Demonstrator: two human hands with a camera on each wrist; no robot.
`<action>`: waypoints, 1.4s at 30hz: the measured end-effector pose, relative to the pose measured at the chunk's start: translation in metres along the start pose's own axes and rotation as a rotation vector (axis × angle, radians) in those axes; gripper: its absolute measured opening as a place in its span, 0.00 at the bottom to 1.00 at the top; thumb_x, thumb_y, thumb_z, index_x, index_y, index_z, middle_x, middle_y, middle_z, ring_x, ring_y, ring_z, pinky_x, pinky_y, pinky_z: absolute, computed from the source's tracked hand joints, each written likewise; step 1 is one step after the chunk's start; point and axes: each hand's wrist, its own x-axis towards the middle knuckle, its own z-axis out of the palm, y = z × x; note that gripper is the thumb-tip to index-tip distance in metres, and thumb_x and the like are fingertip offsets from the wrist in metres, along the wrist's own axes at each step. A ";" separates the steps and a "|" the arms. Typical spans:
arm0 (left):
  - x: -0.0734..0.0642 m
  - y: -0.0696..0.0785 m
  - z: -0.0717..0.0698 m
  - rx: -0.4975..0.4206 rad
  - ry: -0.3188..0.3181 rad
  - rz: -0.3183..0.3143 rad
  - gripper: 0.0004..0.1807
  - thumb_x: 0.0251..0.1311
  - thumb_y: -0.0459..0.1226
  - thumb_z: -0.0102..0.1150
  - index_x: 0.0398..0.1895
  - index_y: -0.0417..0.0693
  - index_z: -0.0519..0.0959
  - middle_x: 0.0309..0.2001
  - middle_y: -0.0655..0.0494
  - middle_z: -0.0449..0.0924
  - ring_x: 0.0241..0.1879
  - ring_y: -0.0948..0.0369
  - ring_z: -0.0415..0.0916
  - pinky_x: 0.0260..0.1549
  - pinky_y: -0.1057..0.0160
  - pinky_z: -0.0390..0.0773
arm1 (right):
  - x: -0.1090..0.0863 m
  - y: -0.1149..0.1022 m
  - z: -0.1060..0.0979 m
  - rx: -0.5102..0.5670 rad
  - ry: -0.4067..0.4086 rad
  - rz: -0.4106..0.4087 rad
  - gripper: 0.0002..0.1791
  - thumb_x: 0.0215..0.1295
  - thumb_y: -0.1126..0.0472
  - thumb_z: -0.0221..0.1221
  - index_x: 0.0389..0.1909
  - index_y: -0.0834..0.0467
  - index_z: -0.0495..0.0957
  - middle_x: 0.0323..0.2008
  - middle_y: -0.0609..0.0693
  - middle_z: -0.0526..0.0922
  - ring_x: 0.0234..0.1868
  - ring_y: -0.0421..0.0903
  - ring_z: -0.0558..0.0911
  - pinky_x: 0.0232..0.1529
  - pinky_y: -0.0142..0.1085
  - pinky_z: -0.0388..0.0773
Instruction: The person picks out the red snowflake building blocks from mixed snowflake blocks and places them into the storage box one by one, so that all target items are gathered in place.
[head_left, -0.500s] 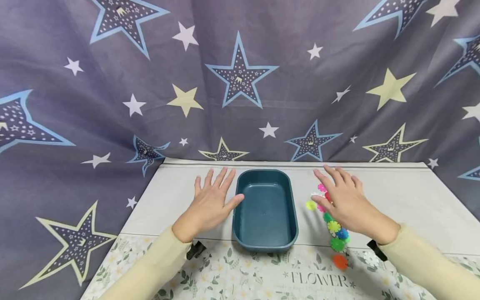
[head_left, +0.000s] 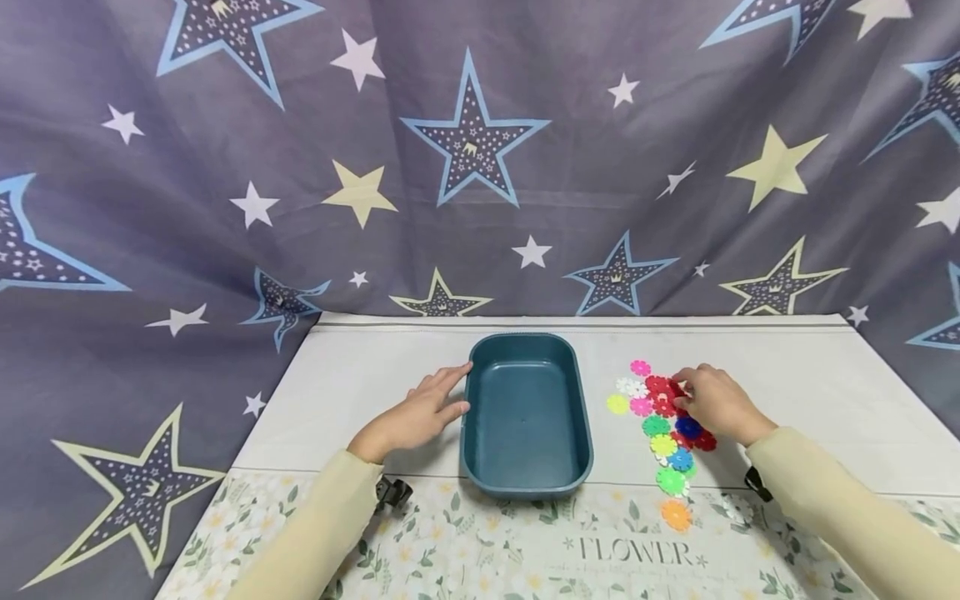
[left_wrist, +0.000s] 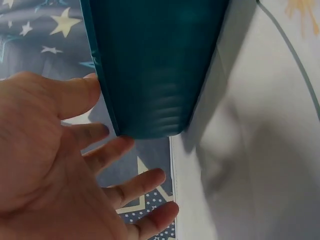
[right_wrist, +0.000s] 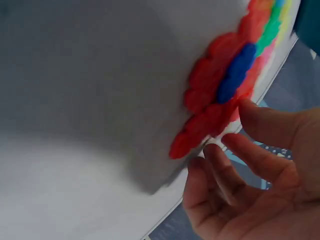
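Observation:
A deep teal plastic bin (head_left: 527, 487) stands on the table. My left hand (head_left: 418, 419) is beside its left wall, fingers extended and loosely spread, with fingertips right at the rim; the left wrist view shows the thumb along the bin's edge (left_wrist: 107, 107). To the right of the bin lies a loose pile of flower-shaped plastic discs in several colours. My right hand (head_left: 718, 404) reaches down to the red discs (head_left: 662, 398), its thumb and fingertips at their edge. In the right wrist view, red discs (right_wrist: 212, 70) and a dark blue disc (right_wrist: 236, 72) lie by the thumb.
Nearest the front lies an orange disc (head_left: 676, 514), with a yellow disc (head_left: 618, 404) at the pile's left and a pink one (head_left: 640, 367) at its far end. A star-patterned curtain (head_left: 480, 233) hangs behind the table (head_left: 360, 367).
Both hands were raised with fingers spread. My left hand has lowered to the bin's left side. The right has moved down and slightly right to the red discs, uncovering more of the pile.

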 end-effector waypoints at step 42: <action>-0.001 0.009 -0.006 0.063 -0.022 -0.038 0.34 0.69 0.49 0.48 0.75 0.53 0.52 0.72 0.53 0.51 0.70 0.45 0.45 0.57 0.29 0.43 | 0.047 -0.171 0.031 0.132 -0.478 -0.642 0.14 0.46 0.78 0.64 0.20 0.54 0.83 0.19 0.39 0.79 0.25 0.35 0.75 0.27 0.28 0.74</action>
